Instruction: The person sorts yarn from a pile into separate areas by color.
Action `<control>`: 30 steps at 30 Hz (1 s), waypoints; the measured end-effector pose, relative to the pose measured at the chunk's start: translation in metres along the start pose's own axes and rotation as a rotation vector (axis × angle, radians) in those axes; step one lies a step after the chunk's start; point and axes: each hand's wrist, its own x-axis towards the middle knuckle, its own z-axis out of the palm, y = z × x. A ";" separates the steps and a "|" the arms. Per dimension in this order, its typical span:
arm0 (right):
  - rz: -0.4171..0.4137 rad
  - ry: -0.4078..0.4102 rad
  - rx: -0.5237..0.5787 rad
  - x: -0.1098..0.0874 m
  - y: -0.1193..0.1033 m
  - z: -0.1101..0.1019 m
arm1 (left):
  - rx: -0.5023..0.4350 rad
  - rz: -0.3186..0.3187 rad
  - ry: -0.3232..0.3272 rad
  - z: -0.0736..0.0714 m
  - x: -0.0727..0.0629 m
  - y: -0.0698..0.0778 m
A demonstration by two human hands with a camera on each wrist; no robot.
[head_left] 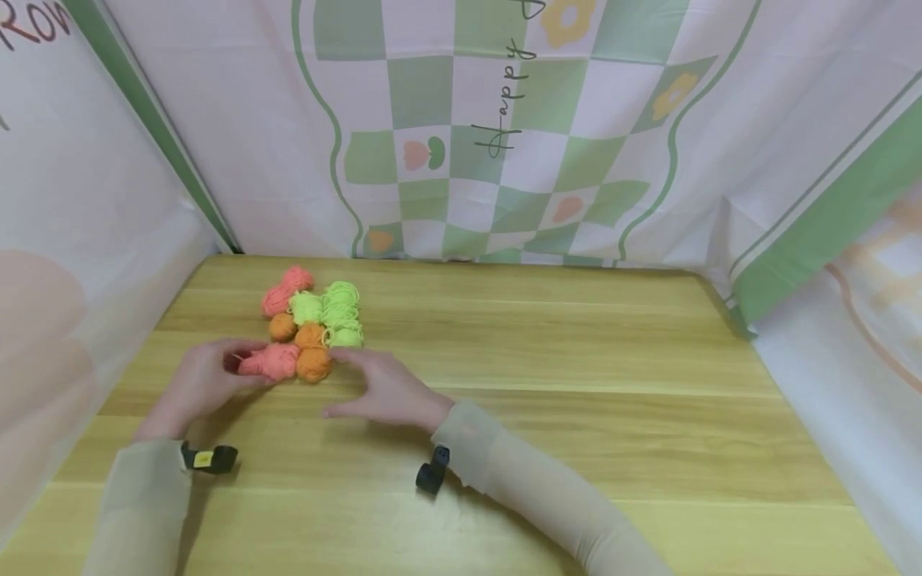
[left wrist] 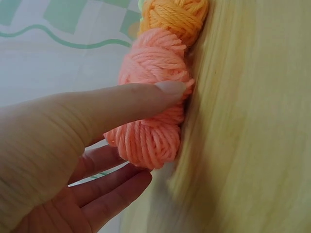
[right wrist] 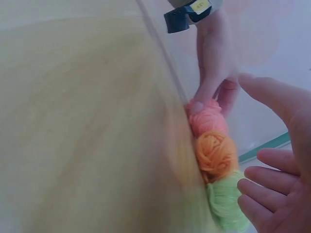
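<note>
My left hand [head_left: 205, 376] holds a pink skein of yarn [head_left: 277, 362] at its outer end, thumb across one side and fingers behind in the left wrist view. The skein lies on the table, its inner end against an orange yarn ball [head_left: 313, 365]. My right hand [head_left: 392, 390] has thumb and fingers spread, just right of that ball, holding nothing. Behind sit two more orange balls [head_left: 282, 326], several lime-green yarn bundles [head_left: 341, 302] and another pink skein [head_left: 286, 291], packed close together. In the right wrist view a green bundle [right wrist: 227, 204] is nearest the right fingers.
The yarn stands on the left part of a wooden table [head_left: 576, 384]. A checked curtain [head_left: 490, 104] hangs along the far edge, with white cloth at both sides. Each wrist wears a small black camera [head_left: 432, 470].
</note>
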 end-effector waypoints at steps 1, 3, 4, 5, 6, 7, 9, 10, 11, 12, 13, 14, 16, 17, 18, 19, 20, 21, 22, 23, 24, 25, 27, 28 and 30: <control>0.006 0.009 0.006 0.001 -0.001 -0.001 | 0.002 -0.002 -0.002 0.000 0.000 0.000; 0.009 0.029 0.015 0.002 -0.003 -0.004 | 0.000 -0.004 -0.001 0.000 0.000 0.000; 0.006 0.035 0.019 0.002 -0.005 -0.005 | -0.008 -0.007 -0.001 0.000 -0.001 0.000; 0.001 0.039 0.021 0.003 -0.007 -0.006 | -0.017 -0.011 -0.003 -0.001 -0.001 0.000; -0.004 0.041 0.022 0.004 -0.009 -0.007 | -0.025 -0.014 -0.005 -0.001 -0.002 -0.001; -0.008 0.041 0.026 0.005 -0.011 -0.008 | -0.036 -0.014 -0.008 -0.002 -0.002 -0.001; -0.022 0.040 0.033 0.007 -0.015 -0.009 | -0.058 -0.021 -0.015 -0.003 -0.003 -0.001; -0.025 0.039 0.039 0.008 -0.016 -0.009 | -0.072 -0.021 -0.019 -0.004 -0.003 -0.001; -0.029 0.040 0.041 0.010 -0.017 -0.009 | -0.081 -0.021 -0.018 -0.005 -0.003 -0.001; -0.033 0.040 0.042 0.011 -0.018 -0.009 | -0.097 -0.020 -0.013 -0.006 -0.003 -0.002; -0.039 0.040 0.043 0.013 -0.019 -0.008 | -0.106 -0.015 0.000 -0.007 -0.002 -0.002; -0.048 0.039 0.049 0.014 -0.020 -0.007 | -0.112 -0.017 0.016 -0.008 -0.001 -0.002; -0.064 0.033 0.047 0.018 -0.021 -0.004 | -0.131 -0.007 0.052 -0.012 0.003 -0.002; -0.073 0.028 0.040 0.021 -0.022 -0.002 | -0.136 -0.004 0.075 -0.014 0.006 -0.002; -0.085 0.022 0.034 0.023 -0.023 0.000 | -0.140 0.011 0.096 -0.017 0.010 -0.001; -0.095 0.016 0.029 0.026 -0.024 0.002 | -0.142 0.016 0.108 -0.020 0.015 0.000; -0.103 0.011 0.020 0.029 -0.025 0.004 | -0.147 0.019 0.122 -0.023 0.020 0.001; -0.111 0.004 0.009 0.032 -0.026 0.006 | -0.151 0.025 0.130 -0.026 0.026 0.002; -0.117 -0.005 0.004 0.035 -0.028 0.007 | -0.149 0.029 0.137 -0.029 0.033 0.003; -0.124 -0.012 -0.005 0.039 -0.029 0.009 | -0.146 0.026 0.136 -0.031 0.039 0.004; -0.129 -0.019 -0.018 0.042 -0.031 0.011 | -0.141 0.024 0.132 -0.034 0.045 0.005; -0.132 -0.025 -0.030 0.044 -0.032 0.013 | -0.135 0.012 0.123 -0.037 0.051 0.006; -0.132 -0.035 -0.057 0.050 -0.034 0.017 | -0.128 0.001 0.102 -0.041 0.063 0.005; -0.129 -0.036 -0.075 0.052 -0.035 0.020 | -0.130 -0.007 0.089 -0.042 0.068 0.005; -0.123 -0.033 -0.110 0.058 -0.036 0.024 | -0.138 -0.024 0.066 -0.045 0.078 0.002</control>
